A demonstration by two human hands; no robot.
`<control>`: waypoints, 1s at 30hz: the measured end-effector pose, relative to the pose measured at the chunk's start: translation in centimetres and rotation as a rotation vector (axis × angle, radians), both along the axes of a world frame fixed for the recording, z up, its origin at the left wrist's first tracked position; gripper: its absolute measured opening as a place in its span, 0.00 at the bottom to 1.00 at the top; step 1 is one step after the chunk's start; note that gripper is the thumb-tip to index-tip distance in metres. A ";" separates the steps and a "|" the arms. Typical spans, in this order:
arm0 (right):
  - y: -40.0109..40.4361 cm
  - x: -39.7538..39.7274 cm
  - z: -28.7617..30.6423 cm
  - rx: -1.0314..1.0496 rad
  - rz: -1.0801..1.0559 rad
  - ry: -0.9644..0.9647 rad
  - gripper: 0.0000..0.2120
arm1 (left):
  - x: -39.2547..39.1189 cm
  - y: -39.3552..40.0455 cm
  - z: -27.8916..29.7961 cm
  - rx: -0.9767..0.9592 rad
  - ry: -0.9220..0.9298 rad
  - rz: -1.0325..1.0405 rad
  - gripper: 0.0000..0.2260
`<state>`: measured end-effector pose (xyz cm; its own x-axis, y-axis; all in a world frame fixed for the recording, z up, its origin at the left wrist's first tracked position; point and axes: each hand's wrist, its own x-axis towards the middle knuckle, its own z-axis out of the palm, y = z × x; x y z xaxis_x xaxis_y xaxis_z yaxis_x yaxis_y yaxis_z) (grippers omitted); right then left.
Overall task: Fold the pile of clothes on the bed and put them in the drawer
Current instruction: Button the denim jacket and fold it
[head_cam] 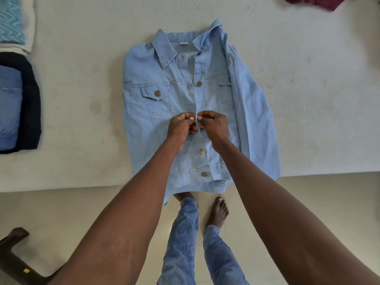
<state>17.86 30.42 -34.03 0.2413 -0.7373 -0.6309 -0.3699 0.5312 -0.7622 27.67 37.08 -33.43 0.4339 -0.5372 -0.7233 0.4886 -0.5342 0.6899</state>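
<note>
1. A light blue denim jacket (185,112) lay flat, front side up, on the bed (82,99). Its collar pointed away from the person, and its hem hung a little over the near edge of the bed.
2. The long axis of the jacket ran from hem to collar, almost straight away from the person. The button strip followed this same line, in the middle between the two arms.
3. The left hand (181,126) pinched the left edge of the front opening with curled fingers. The right hand (213,125) pinched the right edge in the same way. The two hands almost touched each other, about halfway up the strip.
4. In my judgement, the person was closing a middle button. This button itself was hidden between the fingers.
5. The two lowest buttons looked closed. The upper ones, near the collar, were still open, so the next button lay further from the person, along the same line. Both hands were equally near to it.
6. Folded clothes (16,103) lay at the left on the bed, and a dark red garment (320,2) at the far right.
</note>
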 end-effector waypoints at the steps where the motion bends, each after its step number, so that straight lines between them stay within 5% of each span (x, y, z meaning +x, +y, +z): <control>1: -0.2 -0.1 0.0 0.016 0.006 -0.011 0.05 | -0.1 -0.1 0.0 -0.004 -0.013 -0.008 0.07; 12: -0.8 0.0 0.1 0.011 -0.002 -0.010 0.04 | -1.0 0.1 -0.9 0.008 -0.125 0.076 0.03; 19: -1.0 0.0 0.1 -0.013 0.085 0.027 0.06 | -0.8 -0.1 -0.8 0.011 -0.081 0.106 0.09; 26: -1.3 -0.2 0.7 0.058 0.075 -0.027 0.07 | -3.3 -1.0 -1.3 0.123 -0.443 0.138 0.05; 30: -1.4 -0.2 0.2 0.046 0.075 -0.027 0.05 | -3.1 -0.9 -0.8 0.098 -0.190 0.328 0.03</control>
